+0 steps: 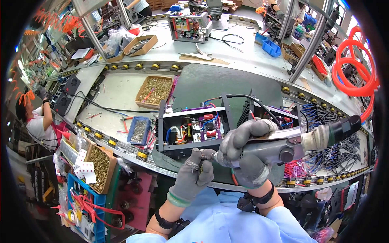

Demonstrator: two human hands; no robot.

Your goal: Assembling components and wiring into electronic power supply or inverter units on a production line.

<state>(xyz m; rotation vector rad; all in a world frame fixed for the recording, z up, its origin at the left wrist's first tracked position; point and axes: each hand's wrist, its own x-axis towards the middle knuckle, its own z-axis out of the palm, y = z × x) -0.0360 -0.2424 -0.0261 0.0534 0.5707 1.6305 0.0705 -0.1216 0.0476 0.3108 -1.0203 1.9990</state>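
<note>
My right hand (251, 150), in a grey glove, is wrapped round a silver power screwdriver (289, 146) with a taped section and black rear end. The screwdriver lies level, its nose toward the left. At that nose my gloved left hand (192, 176) is closed in a pinch; whatever its fingertips hold is too small to make out. Just beyond both hands sits an open black metal housing (172, 152) with a circuit board, red parts and coloured wires inside. A second open unit (279, 115) stands to its right, partly hidden by the screwdriver and my right hand.
A cardboard box of screws (155, 90) and a blue bin of small hardware (139, 129) stand left of the housing. Cable bundles (336, 150) lie at right, below a coiled orange hose (352, 69). Roller rails (300, 183) edge the bench. A co-worker (38, 121) is at far left.
</note>
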